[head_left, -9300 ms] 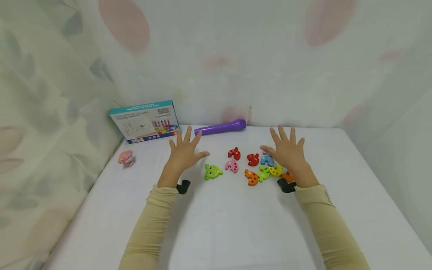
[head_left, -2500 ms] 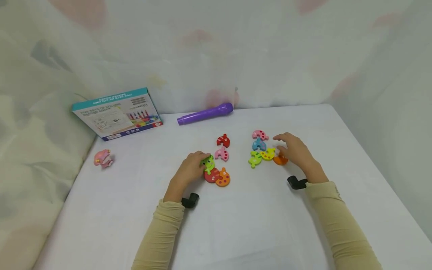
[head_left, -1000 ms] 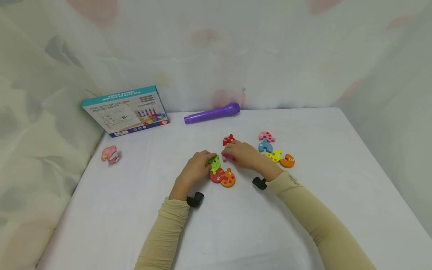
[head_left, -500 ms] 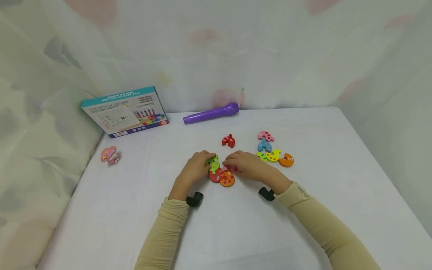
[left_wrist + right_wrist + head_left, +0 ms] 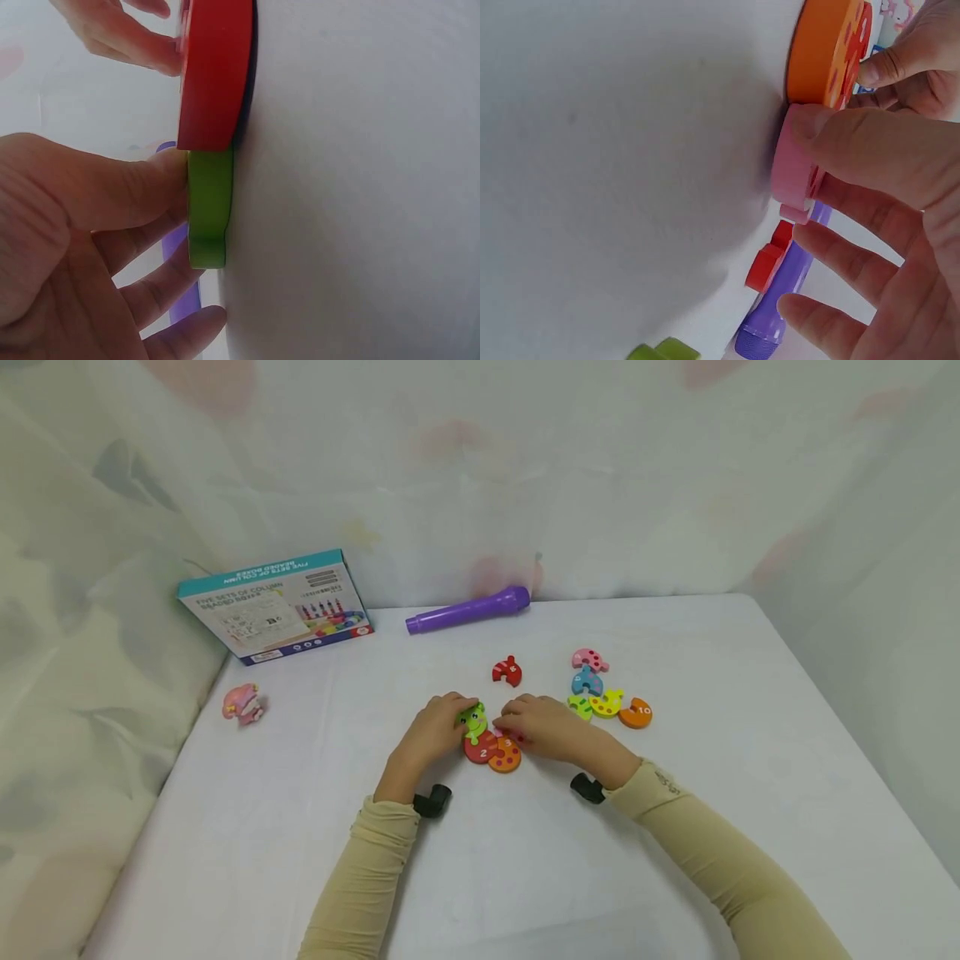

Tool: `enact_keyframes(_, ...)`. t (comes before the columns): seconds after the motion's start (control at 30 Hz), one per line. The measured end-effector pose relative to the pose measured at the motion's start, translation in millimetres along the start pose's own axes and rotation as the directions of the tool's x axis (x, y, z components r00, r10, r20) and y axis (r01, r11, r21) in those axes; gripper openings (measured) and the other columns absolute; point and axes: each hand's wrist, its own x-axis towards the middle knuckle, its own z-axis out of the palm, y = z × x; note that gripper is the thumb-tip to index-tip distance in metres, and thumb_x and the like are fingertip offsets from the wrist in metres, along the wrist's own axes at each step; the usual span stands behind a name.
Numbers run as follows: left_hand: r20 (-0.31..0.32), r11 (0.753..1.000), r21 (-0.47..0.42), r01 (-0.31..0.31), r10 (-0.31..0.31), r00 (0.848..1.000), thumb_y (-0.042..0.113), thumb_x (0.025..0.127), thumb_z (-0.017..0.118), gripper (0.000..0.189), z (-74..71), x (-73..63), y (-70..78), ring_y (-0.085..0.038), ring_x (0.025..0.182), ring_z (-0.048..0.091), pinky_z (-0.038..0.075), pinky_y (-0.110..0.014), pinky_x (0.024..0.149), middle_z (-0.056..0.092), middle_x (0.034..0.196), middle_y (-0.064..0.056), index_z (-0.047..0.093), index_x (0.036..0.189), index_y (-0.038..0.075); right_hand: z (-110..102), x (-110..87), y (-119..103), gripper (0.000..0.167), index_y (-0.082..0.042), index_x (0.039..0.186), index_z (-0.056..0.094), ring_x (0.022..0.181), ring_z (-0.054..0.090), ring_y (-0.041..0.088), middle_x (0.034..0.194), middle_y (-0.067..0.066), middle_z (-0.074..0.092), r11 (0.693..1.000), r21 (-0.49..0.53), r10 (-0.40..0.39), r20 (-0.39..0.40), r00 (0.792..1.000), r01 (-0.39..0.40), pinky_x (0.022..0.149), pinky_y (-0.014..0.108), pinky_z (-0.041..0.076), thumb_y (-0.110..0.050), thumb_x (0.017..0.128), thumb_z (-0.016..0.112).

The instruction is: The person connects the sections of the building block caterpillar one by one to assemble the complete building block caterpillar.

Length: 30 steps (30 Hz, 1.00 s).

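A person in beige sleeves [image 5: 360,885] works at a white worktop [image 5: 480,868], both hands busy with a short chain of bright, numbered puzzle pieces. The left hand [image 5: 433,728] pinches the green smiling head piece [image 5: 474,720] between thumb and fingers at the chain's far end; it adjoins a red piece marked 2 [image 5: 478,750], which in turn meets an orange spotted piece marked 3 [image 5: 506,757]. The right hand [image 5: 553,728] pinches a pink piece [image 5: 791,161] against the orange one — whether the two are fully locked cannot be told. A red striped piece [image 5: 507,672] lies just beyond the hands. To the right sits a loose cluster — a pink spotted piece [image 5: 589,660], a blue piece [image 5: 587,682], a green striped piece [image 5: 580,707], a yellow spotted piece [image 5: 607,703] and an orange piece marked 10 [image 5: 636,714]. Along the far edge lies a purple microphone [image 5: 468,611], with a printed box [image 5: 277,610] tilted at the far left corner and a pink figurine [image 5: 243,704] in front of it. A pale patterned cloth [image 5: 480,477] hangs behind.
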Motion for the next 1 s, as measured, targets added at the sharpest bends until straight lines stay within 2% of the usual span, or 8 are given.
enact_keyframes(0.1, 0.003, 1.0, 0.003, -0.004, 0.004, 1.0, 0.009, 0.087, 0.06, 0.044, 0.5, 0.8, -0.4, -0.025, 0.116, 0.047, 0.038, -0.042, 0.1, 0.055, 0.124, -0.006, 0.053, 0.13, 0.012, 3, 0.2, 1, 0.04, -0.019, 0.125, 0.058, 0.115, 0.048, 0.02, 0.122, 0.0, 0.057, 1.0, -0.017, 0.014, 0.019, 1.0, -0.014, 0.096, 0.038, 0.043, -0.023, 0.086, 0.065)
enact_keyframes(0.23, 0.003, 1.0, 0.002, -0.019, 0.019, 1.0, 0.008, 0.087, 0.06, 0.044, 1.4, 1.6, -1.2, -0.026, 0.116, 0.047, 0.038, -0.042, 0.1, 0.055, 0.123, -0.007, 0.053, 0.13, 0.012, 1, -3.2, 6, 0.044, -0.019, 0.128, 0.056, 0.121, 0.045, 0.023, 0.13, 0.003, 0.053, 0.999, 0.032, 0.039, 0.025, 0.999, -0.04, 0.097, 0.042, 0.042, -0.02, 0.085, 0.066)
enact_keyframes(0.4, 0.009, 1.0, -0.006, -0.011, 0.011, 1.0, 0.008, 0.087, 0.06, 0.045, 3.2, 1.7, -0.7, -0.026, 0.116, 0.047, 0.038, -0.042, 0.1, 0.055, 0.124, -0.007, 0.053, 0.131, 0.012, -6, -16.9, 25, 0.052, -0.016, 0.13, 0.053, 0.125, 0.041, 0.027, 0.134, 0.007, 0.048, 0.99, 0.1, 0.103, -0.021, 0.994, -0.101, 0.099, 0.044, 0.039, -0.017, 0.082, 0.07)
enact_keyframes(0.57, 0.003, 1.0, -0.005, -0.006, 0.006, 1.0, 0.008, 0.087, 0.061, 0.044, 2.1, 1.2, 1.0, -0.025, 0.117, 0.047, 0.037, -0.042, 0.101, 0.055, 0.124, -0.007, 0.053, 0.13, 0.012, -10, -36.4, 47, 0.058, -0.01, 0.13, 0.053, 0.123, 0.043, 0.029, 0.131, 0.011, 0.05, 0.973, 0.126, 0.205, -0.08, 0.975, -0.195, 0.1, 0.047, 0.037, -0.02, 0.077, 0.075)
enact_keyframes(0.73, 0.002, 1.0, 0.0, -0.001, 0.001, 1.0, 0.008, 0.087, 0.061, 0.044, 0.0, 0.4, 1.1, -0.025, 0.118, 0.047, 0.037, -0.042, 0.101, 0.055, 0.124, -0.007, 0.053, 0.131, 0.012, -5, -53.5, 64, 0.062, -0.006, 0.127, 0.055, 0.121, 0.042, 0.032, 0.128, 0.014, 0.051, 0.954, 0.126, 0.282, -0.081, 0.956, -0.271, 0.098, 0.051, 0.037, -0.027, 0.073, 0.078)
enact_keyframes(0.87, 0.001, 1.0, -0.001, 0.001, -0.001, 1.0, 0.008, 0.087, 0.06, 0.044, -0.2, 0.3, 0.3, -0.026, 0.117, 0.047, 0.037, -0.042, 0.101, 0.055, 0.124, -0.008, 0.053, 0.131, 0.012, 2, -60.4, 69, 0.064, -0.005, 0.123, 0.058, 0.122, 0.04, 0.035, 0.129, 0.014, 0.049, 0.948, 0.104, 0.309, -0.093, 0.947, -0.299, 0.096, 0.052, 0.038, -0.037, 0.071, 0.078)
enact_keyframes(1.0, 0.005, 1.0, -0.005, 0.01, -0.01, 1.0, 0.008, 0.087, 0.061, 0.045, 0.7, 0.3, -0.1, -0.025, 0.117, 0.047, 0.037, -0.041, 0.101, 0.055, 0.124, -0.007, 0.053, 0.131, 0.012, 6, -60.3, 64, 0.065, -0.005, 0.12, 0.06, 0.122, 0.039, 0.036, 0.129, 0.016, 0.047, 0.932, 0.075, 0.361, -0.109, 0.926, -0.354, 0.092, 0.053, 0.041, -0.047, 0.073, 0.073)
